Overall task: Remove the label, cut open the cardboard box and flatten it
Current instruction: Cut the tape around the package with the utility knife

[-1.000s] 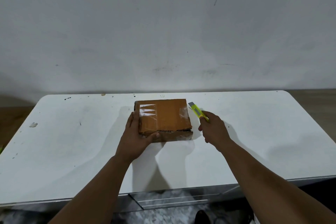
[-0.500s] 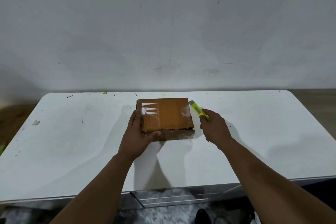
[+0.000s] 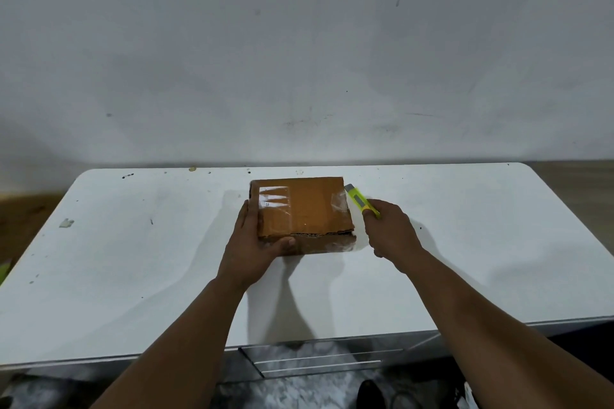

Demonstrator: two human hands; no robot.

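Note:
A flat brown cardboard box (image 3: 309, 206) lies on the white table (image 3: 133, 259), wrapped in clear tape, with label remnants showing at its top left. My left hand (image 3: 254, 242) grips its near left corner, thumb on the front edge. My right hand (image 3: 390, 231) holds a yellow-green utility knife (image 3: 360, 202). The knife's tip rests against the box's right side near the far corner.
A grey-white wall rises right behind the table. A small scrap (image 3: 66, 222) lies at the table's left, and dark specks dot the far edge. Below the near edge are a metal frame (image 3: 319, 364) and a dark shoe (image 3: 368, 393) on the floor.
The knife tip has closed in on the box's right side. Both hands and the box stay almost where they were; the view shifted slightly.

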